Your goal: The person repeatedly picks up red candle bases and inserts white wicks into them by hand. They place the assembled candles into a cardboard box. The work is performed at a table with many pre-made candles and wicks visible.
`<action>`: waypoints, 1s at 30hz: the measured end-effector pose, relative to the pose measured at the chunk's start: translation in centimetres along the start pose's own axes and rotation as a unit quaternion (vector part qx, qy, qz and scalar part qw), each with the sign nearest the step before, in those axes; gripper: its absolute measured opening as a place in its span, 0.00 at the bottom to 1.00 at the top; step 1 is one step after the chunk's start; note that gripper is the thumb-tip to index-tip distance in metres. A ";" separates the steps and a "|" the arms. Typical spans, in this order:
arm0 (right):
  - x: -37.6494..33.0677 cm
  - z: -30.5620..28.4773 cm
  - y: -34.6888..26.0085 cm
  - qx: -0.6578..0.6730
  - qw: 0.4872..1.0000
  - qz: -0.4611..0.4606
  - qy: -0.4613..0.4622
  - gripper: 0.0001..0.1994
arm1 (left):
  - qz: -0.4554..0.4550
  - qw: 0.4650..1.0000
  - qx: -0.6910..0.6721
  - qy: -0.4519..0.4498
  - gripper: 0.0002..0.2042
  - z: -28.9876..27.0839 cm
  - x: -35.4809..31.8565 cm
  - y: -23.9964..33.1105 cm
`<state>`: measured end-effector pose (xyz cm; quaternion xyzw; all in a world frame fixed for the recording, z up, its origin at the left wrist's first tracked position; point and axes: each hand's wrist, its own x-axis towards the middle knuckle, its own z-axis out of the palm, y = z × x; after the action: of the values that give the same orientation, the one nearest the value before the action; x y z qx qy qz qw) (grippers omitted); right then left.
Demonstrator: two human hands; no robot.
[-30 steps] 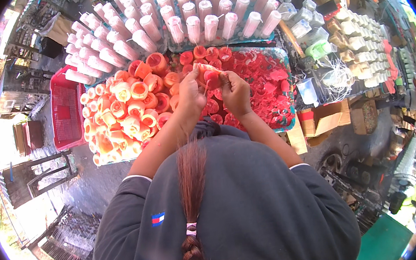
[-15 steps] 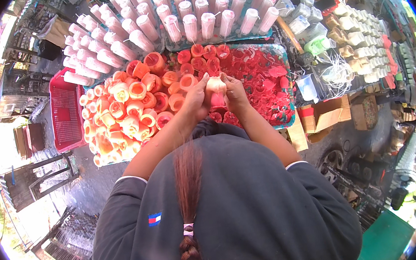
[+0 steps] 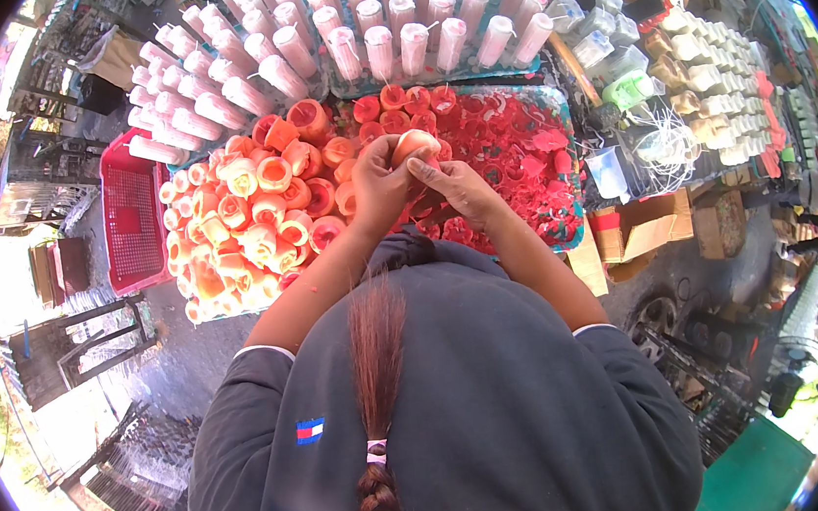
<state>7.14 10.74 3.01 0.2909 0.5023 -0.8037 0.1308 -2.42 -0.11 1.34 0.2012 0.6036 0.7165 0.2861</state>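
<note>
At the far left a red plastic basket (image 3: 133,221) is seen, flat and rectangular, lying beside the work surface. Next to it a heap of orange-and-cream candle cups (image 3: 247,212) is piled; they are too many and too overlapped to be counted exactly, well over thirty. Behind them tall pale pink candles (image 3: 364,38) are stood in leaning rows, each wrapped in clear film, again several dozen.

At the centre one cream-and-orange candle cup (image 3: 415,144) is held up above the tray. It is gripped by the left hand (image 3: 380,181), whose fingers are curled closed round its side. The right hand (image 3: 459,184) is closed loosely just below it, fingertips touching its underside; whether anything else is pinched there cannot be told.

To the right a tray of red moulds (image 3: 528,160) is filled with bright red pieces, uncounted. Further right a bundle of white wicks (image 3: 666,147) is laid, one green cup (image 3: 631,88) is set above it, and two open brown cardboard boxes (image 3: 647,225) are placed below. Rows of small white candles (image 3: 722,78) are ranged at the far right.
</note>
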 end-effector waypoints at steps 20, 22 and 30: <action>-0.9 -0.6 -0.3 -0.104 0.992 -0.069 0.036 0.14 | 0.085 0.994 0.034 -0.056 0.16 0.2 0.2 0.8; -1.0 -0.6 -0.7 -0.201 0.975 -0.060 0.073 0.13 | 0.081 0.993 0.051 -0.069 0.20 0.2 0.0 0.9; 0.6 -0.6 1.0 -0.327 0.926 -0.097 0.162 0.17 | 0.208 0.926 0.313 -0.029 0.10 0.9 -0.8 1.7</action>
<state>7.37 10.87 1.74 0.3080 0.7772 -0.5458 0.0573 -1.59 -0.14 3.19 0.4222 0.7332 0.5284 0.0707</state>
